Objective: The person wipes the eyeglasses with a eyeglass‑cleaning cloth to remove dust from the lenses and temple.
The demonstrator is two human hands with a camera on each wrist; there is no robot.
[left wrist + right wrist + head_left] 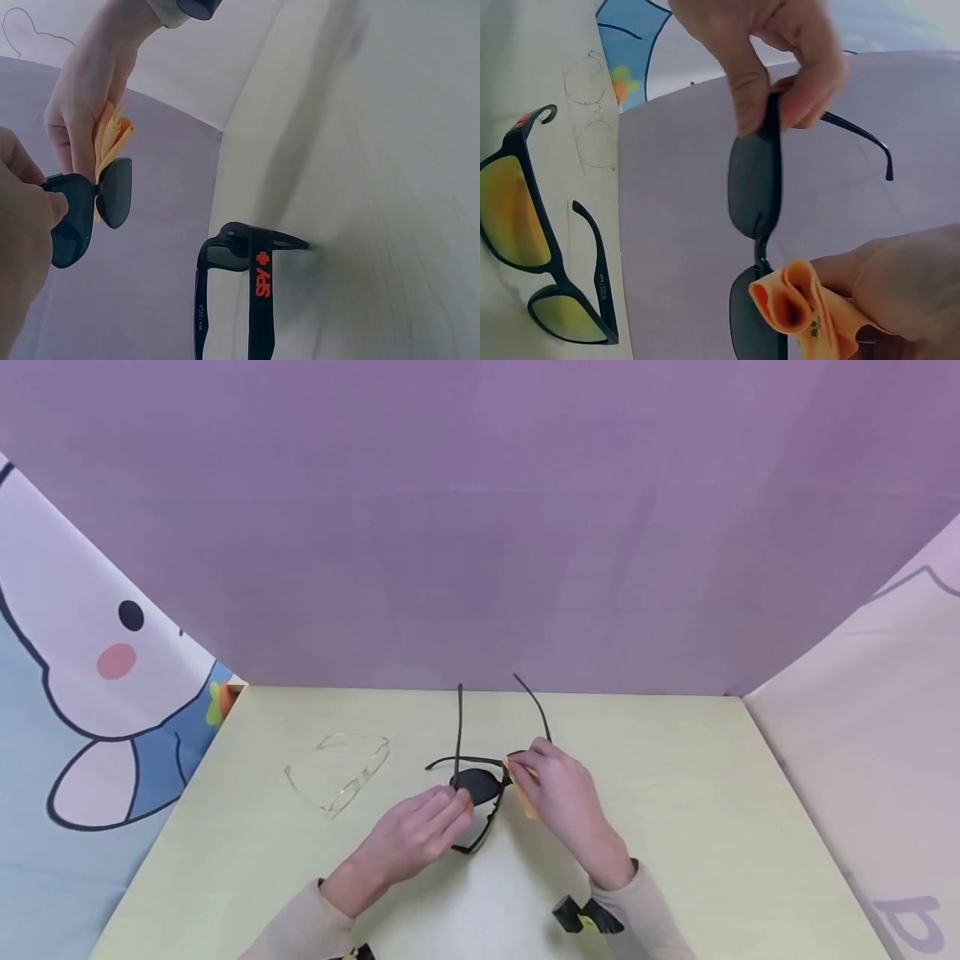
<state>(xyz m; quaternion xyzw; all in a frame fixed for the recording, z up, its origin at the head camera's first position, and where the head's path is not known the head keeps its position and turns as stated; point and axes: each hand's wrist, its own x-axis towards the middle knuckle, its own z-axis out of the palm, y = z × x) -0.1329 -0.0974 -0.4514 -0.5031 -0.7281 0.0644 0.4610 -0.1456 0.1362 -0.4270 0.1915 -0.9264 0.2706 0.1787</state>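
Up off the table, my left hand (pixel 420 827) pinches a pair of dark sunglasses (pixel 480 785) at one outer end of the front, between thumb and fingers. Its temples point away toward the back wall. In my right hand (pixel 562 789) is a folded orange cloth (pixel 802 307), gripped against the other lens near the bridge; the right wrist view shows the cloth covering part of that lens. Below them on the table lie black-framed sunglasses (pixel 514 206) with yellow mirrored lenses, partly hidden in the head view; red lettering marks one temple (pixel 261 300).
To the left on the pale table (pixel 675 827) lie thin-framed clear eyeglasses (pixel 348 793), temples unfolded. A purple wall (pixel 480 568) rises at the table's back edge. Printed panels (pixel 112 710) stand at the sides. A black camera mount (pixel 588 917) sits on the right wrist.
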